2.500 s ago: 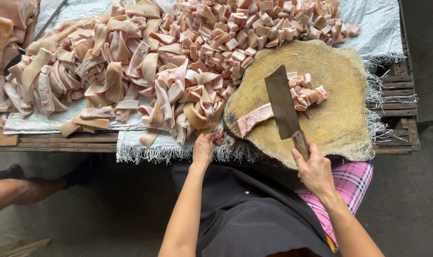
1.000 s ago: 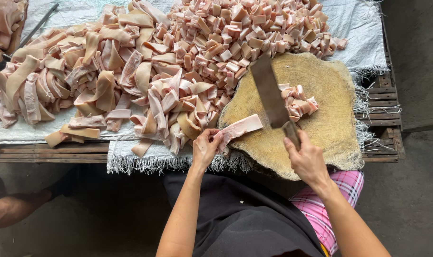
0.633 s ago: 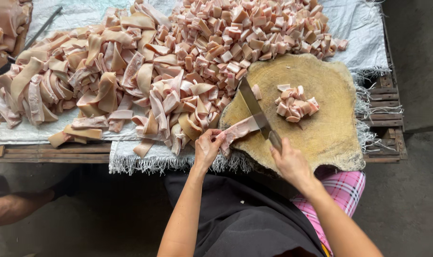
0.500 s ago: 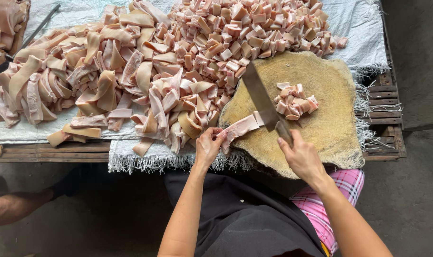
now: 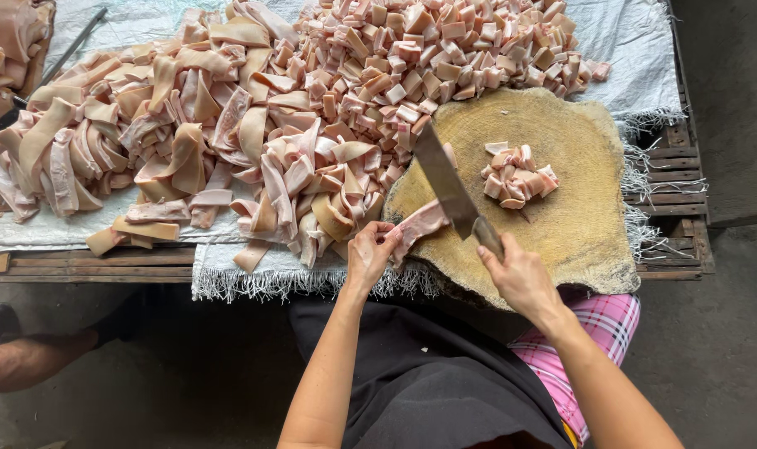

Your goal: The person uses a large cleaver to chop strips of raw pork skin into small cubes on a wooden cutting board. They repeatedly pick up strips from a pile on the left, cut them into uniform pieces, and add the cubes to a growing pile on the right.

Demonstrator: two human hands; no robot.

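Left hand (image 5: 370, 254) pinching the near end of a pink meat strip (image 5: 420, 223) on the round wooden block (image 5: 586, 224); right hand (image 5: 518, 278) closed around a cleaver (image 5: 445, 181), blade angled over the strip. Best kept: fingertips tucked back, strip flat. Bare wood to the right — cut cubes (image 5: 518, 175) beyond; block's near edge close to both wrists.

Your chopping block (image 5: 594, 216) is rough, matt wood, its face scarred and pale yellow. On the block, the cleaver (image 5: 445, 185) has a dull grey metal blade, and its handle looks wooden, though your right hand (image 5: 518, 276) hides most of it. The pork-skin strip (image 5: 418, 224) beside the blade looks moist and slightly glossy. Left of the block, a woven plastic sheet (image 5: 253, 270) has frayed edges.
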